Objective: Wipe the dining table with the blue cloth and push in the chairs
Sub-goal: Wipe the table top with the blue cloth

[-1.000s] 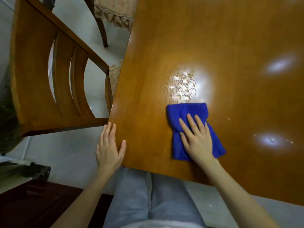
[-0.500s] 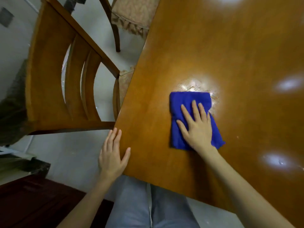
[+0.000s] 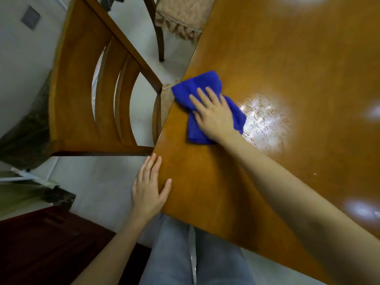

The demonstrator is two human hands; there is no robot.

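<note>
Cloth point(image 3: 207, 101) lies at the bench point(image 3: 267, 58) left edge, pinned under the flat, spread right hand point(image 3: 213, 118). Left hand point(image 3: 149, 190) rests open on the near corner, beside a chair point(image 3: 82, 89).

Desk point(image 3: 277, 58): you have one.
Blue cloth point(image 3: 197, 87): one, on the desk at its left edge.
Chairs: two left of the desk, a near chair point(image 3: 82, 83) and a far chair point(image 3: 176, 15).
Hands: two, your left hand point(image 3: 148, 192) on the desk's corner, your right hand point(image 3: 213, 116) on the cloth.
</note>
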